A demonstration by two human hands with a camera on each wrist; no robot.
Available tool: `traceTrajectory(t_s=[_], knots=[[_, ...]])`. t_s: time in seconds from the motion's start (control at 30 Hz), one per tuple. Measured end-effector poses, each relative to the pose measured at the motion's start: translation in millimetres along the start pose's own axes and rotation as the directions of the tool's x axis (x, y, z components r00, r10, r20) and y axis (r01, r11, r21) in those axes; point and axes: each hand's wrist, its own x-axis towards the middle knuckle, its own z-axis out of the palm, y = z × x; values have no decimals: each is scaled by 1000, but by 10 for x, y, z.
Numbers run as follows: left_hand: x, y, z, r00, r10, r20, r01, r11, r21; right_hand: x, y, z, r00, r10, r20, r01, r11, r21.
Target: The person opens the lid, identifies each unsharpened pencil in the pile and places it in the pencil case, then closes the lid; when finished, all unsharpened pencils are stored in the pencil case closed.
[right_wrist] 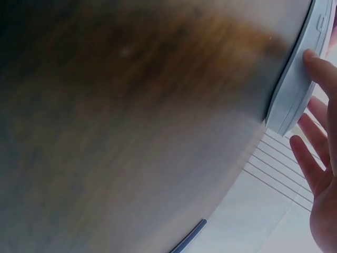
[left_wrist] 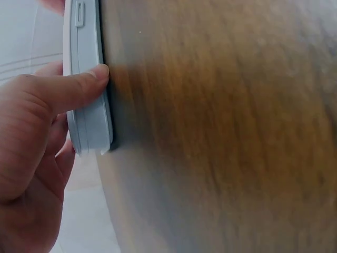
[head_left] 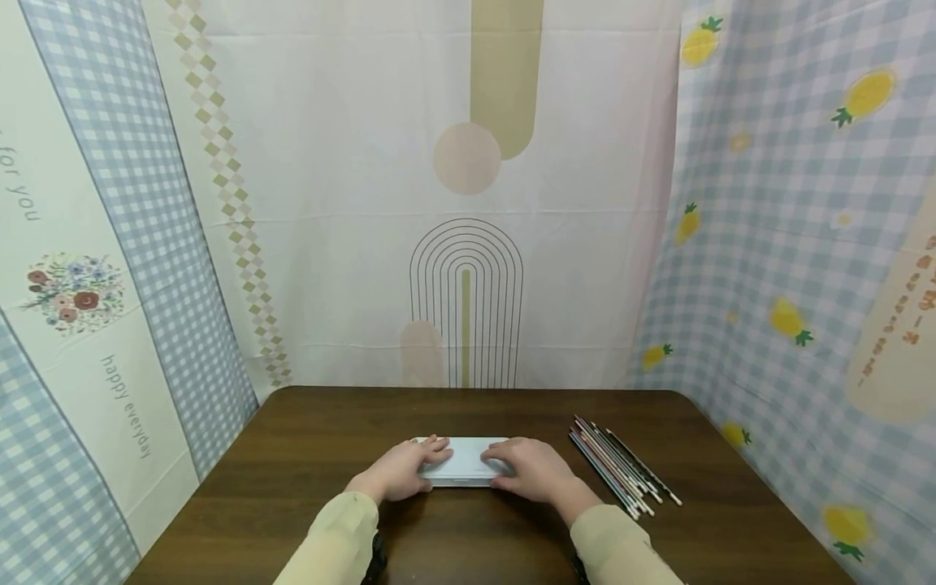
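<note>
Right now, a flat white box (head_left: 463, 463) is being held by two hands near the middle of a dark brown table (head_left: 461, 536). Its left end is gripped by the left hand (head_left: 400, 469), with the thumb pressed on the front side and the fingers laid over the top. Its right end is held much the same way by the right hand (head_left: 536, 470). The lid looks closed, and a small catch (left_wrist: 80, 14) can be seen on the front side. What is kept inside, if anything, cannot be told. A bunch of loose pencils (head_left: 617, 467) has been left out on the table, to the right of the box, and none is being touched. So the box looks to be closed up, while the pencils are not put away in it. On the left cloth (head_left: 73, 162), "for you" and "happy everyday" can be read. Orange writing (head_left: 903, 313) is shown on the right cloth (head_left: 790, 244), but it cannot be made out. No brand can be read on the box.
</note>
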Motion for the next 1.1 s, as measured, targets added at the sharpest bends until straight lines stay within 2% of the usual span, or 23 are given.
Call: traceTrajectory(t_s=[0.33, 0.57, 0.7, 1.1], knots=[[-54, -105, -51, 999, -2, -32, 0, 999, -50, -27, 11, -9, 998, 48, 29, -50, 995, 85], [-103, -215, -65, 998, -20, -59, 14, 994, -109, 21, 19, -48, 999, 33, 18, -34, 998, 60], [-107, -226, -85, 998, -22, -58, 14, 991, -131, 58, 10, -64, 999, 34, 29, -35, 998, 59], [-111, -205, -74, 998, -35, -46, 29, 992, -123, 59, -11, -63, 997, 67, 40, -70, 994, 83]])
